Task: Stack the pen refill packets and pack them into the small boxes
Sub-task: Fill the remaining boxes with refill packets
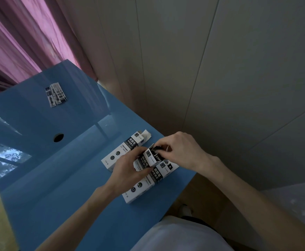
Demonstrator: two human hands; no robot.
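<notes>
hands (153,160) gripping small box (146,159), blue table (57,178)

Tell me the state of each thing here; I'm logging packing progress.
Left hand: grips the held white-and-black small box.
Right hand: pinches at the held box's open end.
Held white-and-black small box: lifted, end open.
Far white-and-black small box: lying flat, end flap open.
Near white-and-black small box: lying flat on the blue table.
Loose refill packets: piled, unpacked.
</notes>
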